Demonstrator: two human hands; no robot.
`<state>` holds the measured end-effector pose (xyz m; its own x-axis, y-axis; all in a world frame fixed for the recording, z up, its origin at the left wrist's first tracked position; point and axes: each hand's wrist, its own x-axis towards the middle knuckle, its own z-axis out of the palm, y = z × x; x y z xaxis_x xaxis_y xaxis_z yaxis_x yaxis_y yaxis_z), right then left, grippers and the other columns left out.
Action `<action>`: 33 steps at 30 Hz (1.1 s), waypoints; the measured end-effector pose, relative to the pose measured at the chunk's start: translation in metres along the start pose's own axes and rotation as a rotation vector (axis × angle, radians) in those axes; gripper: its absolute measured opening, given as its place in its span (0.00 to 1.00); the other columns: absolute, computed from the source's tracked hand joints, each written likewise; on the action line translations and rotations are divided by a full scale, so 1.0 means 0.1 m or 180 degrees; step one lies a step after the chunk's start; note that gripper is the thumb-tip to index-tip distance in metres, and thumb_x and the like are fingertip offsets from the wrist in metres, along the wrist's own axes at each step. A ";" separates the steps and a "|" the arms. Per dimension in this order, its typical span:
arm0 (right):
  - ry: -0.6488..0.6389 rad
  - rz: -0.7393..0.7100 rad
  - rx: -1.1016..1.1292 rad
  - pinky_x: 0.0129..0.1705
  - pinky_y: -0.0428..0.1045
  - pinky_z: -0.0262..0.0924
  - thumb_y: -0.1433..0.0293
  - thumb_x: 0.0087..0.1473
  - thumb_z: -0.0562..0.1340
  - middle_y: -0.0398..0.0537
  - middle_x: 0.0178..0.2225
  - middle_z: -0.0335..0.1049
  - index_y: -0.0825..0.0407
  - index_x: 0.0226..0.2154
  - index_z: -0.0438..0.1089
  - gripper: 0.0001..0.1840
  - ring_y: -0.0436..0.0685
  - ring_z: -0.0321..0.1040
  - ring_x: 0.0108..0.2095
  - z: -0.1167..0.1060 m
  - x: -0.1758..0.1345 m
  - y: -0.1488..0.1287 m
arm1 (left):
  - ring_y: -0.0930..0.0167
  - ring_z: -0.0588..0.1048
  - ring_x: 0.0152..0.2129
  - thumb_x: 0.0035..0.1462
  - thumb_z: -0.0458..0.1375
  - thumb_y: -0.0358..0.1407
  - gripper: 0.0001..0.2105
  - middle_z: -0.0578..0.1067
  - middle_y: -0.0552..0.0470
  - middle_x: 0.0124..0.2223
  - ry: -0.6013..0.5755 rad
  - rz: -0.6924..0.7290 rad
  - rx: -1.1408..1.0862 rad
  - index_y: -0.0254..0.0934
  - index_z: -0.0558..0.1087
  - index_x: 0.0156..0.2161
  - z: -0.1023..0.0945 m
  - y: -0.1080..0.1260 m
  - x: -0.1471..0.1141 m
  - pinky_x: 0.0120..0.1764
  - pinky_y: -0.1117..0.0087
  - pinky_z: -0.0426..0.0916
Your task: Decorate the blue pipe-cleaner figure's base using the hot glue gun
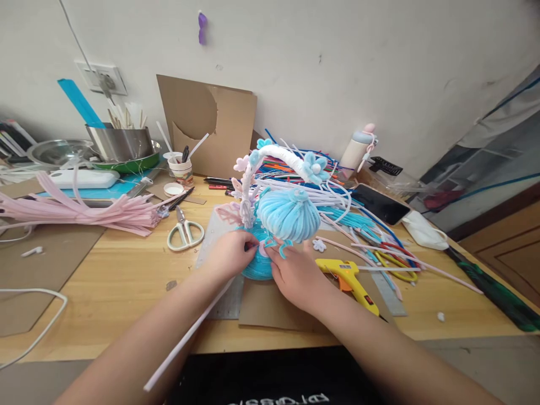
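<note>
- pipe-cleaner basket (258, 269), teal with a white arched handle and a pale blue ruffled ball on it, sits mid-table on a cardboard sheet (270, 306).
- left hand (230, 254) has its fingers closed against the basket's left side.
- right hand (295, 275) pinches a small pink piece at the basket's front; the two hands almost meet.
- yellow glue gun (350, 279) lies just right of the right hand.
- scissors (184, 233) lie to the left, near the pink pipe cleaners (84, 209).
</note>
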<state>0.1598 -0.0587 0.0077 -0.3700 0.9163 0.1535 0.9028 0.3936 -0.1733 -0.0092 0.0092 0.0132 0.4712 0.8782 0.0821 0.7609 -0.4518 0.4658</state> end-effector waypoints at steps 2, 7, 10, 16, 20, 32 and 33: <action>-0.0005 0.0000 -0.0056 0.59 0.74 0.22 0.72 0.61 0.46 0.59 0.51 0.69 0.56 0.54 0.64 0.23 0.62 0.59 0.57 0.00 0.01 -0.01 | 0.71 0.71 0.26 0.52 0.53 0.32 0.07 0.75 0.53 0.30 0.0057 0.0047 0.0050 0.38 0.74 0.31 0.00 0.00 -0.01 0.27 0.72 0.57; 0.0024 0.0027 -0.0016 0.59 0.73 0.19 0.73 0.60 0.46 0.57 0.54 0.67 0.54 0.57 0.62 0.24 0.62 0.57 0.58 0.02 0.00 0.00 | 0.69 0.71 0.28 0.53 0.53 0.32 0.07 0.74 0.53 0.32 0.0101 0.0239 0.0207 0.40 0.74 0.31 0.00 0.01 -0.03 0.29 0.71 0.58; 0.0040 0.0018 -0.0009 0.59 0.73 0.17 0.73 0.60 0.46 0.56 0.53 0.68 0.54 0.57 0.61 0.24 0.61 0.56 0.58 0.02 0.00 0.00 | 0.69 0.71 0.29 0.53 0.53 0.31 0.07 0.74 0.52 0.32 0.0074 0.0313 0.0290 0.39 0.74 0.30 -0.01 0.02 -0.03 0.30 0.71 0.59; 0.0031 -0.0031 -0.0052 0.59 0.73 0.18 0.73 0.60 0.46 0.58 0.53 0.68 0.57 0.56 0.62 0.24 0.62 0.55 0.59 0.02 -0.01 0.00 | 0.68 0.72 0.31 0.56 0.52 0.33 0.07 0.73 0.51 0.32 0.0036 0.0571 0.0471 0.39 0.73 0.35 -0.03 0.02 -0.04 0.32 0.70 0.62; 0.0022 0.0005 -0.0036 0.60 0.72 0.19 0.73 0.60 0.46 0.56 0.54 0.67 0.54 0.55 0.63 0.23 0.61 0.55 0.59 0.02 -0.02 0.00 | 0.67 0.72 0.35 0.58 0.52 0.33 0.08 0.73 0.50 0.36 -0.0164 0.0972 0.0559 0.40 0.74 0.36 -0.06 -0.02 -0.05 0.37 0.70 0.64; -0.0040 -0.0015 -0.0011 0.59 0.76 0.19 0.73 0.60 0.46 0.58 0.55 0.65 0.56 0.58 0.60 0.25 0.63 0.53 0.60 0.04 -0.01 0.01 | 0.68 0.71 0.33 0.56 0.53 0.32 0.07 0.73 0.51 0.34 -0.0092 0.0919 0.0578 0.39 0.73 0.36 -0.06 -0.03 -0.05 0.35 0.70 0.64; -0.0039 -0.0010 -0.0001 0.58 0.76 0.20 0.73 0.60 0.45 0.58 0.56 0.64 0.55 0.58 0.60 0.25 0.63 0.53 0.60 0.04 -0.01 0.01 | 0.68 0.71 0.33 0.56 0.53 0.32 0.07 0.73 0.51 0.34 -0.0094 0.0919 0.0581 0.39 0.73 0.35 -0.06 -0.03 -0.05 0.34 0.70 0.63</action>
<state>0.1602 -0.0593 0.0030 -0.3756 0.9158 0.1421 0.9017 0.3965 -0.1724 -0.0166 0.0065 0.0164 0.6895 0.7062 0.1608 0.6602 -0.7041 0.2615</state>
